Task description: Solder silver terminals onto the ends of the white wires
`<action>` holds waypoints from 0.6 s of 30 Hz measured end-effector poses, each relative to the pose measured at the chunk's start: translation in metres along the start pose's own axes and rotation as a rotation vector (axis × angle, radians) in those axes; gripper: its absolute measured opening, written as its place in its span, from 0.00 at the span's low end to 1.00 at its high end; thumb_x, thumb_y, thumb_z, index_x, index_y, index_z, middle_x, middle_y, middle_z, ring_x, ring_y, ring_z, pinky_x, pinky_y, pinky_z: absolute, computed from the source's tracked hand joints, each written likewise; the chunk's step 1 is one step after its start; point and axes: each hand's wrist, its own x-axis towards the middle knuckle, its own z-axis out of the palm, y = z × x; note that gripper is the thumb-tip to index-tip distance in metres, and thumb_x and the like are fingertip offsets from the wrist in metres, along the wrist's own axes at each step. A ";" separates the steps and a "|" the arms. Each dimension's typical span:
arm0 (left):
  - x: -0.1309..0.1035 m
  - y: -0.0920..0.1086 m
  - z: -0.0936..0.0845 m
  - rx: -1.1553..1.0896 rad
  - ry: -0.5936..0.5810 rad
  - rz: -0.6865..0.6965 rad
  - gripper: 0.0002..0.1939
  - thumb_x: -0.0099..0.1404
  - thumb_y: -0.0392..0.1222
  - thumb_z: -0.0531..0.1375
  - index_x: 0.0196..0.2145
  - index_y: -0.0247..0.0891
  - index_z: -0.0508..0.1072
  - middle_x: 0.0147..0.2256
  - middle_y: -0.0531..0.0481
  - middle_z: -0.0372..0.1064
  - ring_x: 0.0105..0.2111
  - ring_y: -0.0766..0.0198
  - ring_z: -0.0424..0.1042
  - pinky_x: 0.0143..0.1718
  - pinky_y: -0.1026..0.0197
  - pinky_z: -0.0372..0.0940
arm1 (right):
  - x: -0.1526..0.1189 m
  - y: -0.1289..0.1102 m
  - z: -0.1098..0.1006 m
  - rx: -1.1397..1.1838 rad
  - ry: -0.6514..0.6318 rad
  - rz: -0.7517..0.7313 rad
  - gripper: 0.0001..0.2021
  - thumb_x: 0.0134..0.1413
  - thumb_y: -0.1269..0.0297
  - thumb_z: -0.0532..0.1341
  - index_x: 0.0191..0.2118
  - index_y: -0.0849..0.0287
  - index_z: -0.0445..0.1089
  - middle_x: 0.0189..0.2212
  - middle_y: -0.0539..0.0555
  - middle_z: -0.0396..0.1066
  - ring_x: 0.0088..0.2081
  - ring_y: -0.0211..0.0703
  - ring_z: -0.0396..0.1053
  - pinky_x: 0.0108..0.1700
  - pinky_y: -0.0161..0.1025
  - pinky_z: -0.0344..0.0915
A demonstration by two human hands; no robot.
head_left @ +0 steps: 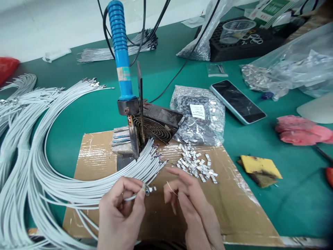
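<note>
My left hand [122, 211] is closed, thumb and fingertips pinching a white cable [129, 199] close to its end. A small metal connector piece [149, 190] shows at that end, just past the fingertips. To the right, my right hand [191, 205] has its fingers bent around a thin strand of solder wire [171, 188], whose tip points up and left. A gap separates the two hands. Behind them, a soldering iron [122, 55] with a blue handle hangs tip down. The bundle of white cables [104, 184] curves in from the left, its stripped ends beneath the iron.
Loose metal pieces [195, 163] lie on the cardboard [234, 208], near a dark fan [156, 121]. Around them are a bag of parts [199, 128], a phone [238, 101], a yellow sponge [260, 166] and a pink cloth [301, 130]. Black cords [182, 67] cross behind.
</note>
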 end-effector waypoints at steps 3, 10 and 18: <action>0.005 -0.001 0.000 -0.010 0.010 0.009 0.10 0.55 0.40 0.71 0.22 0.40 0.75 0.30 0.49 0.77 0.32 0.63 0.74 0.26 0.73 0.65 | 0.001 -0.004 -0.002 -0.124 0.047 0.016 0.11 0.76 0.55 0.48 0.46 0.49 0.65 0.26 0.46 0.67 0.26 0.42 0.63 0.31 0.38 0.59; 0.015 0.001 0.000 -0.016 0.019 0.017 0.09 0.56 0.40 0.71 0.23 0.39 0.75 0.30 0.49 0.77 0.31 0.63 0.73 0.24 0.72 0.62 | 0.022 0.000 -0.015 -0.076 -0.214 -0.025 0.19 0.75 0.57 0.52 0.28 0.52 0.56 0.24 0.46 0.57 0.25 0.40 0.58 0.27 0.34 0.59; 0.023 0.000 0.002 -0.045 0.028 0.017 0.08 0.57 0.40 0.69 0.24 0.39 0.75 0.30 0.49 0.77 0.30 0.63 0.74 0.27 0.70 0.65 | 0.036 -0.012 -0.004 0.060 -0.161 0.014 0.12 0.60 0.57 0.69 0.26 0.54 0.74 0.43 0.54 0.75 0.43 0.47 0.75 0.48 0.38 0.70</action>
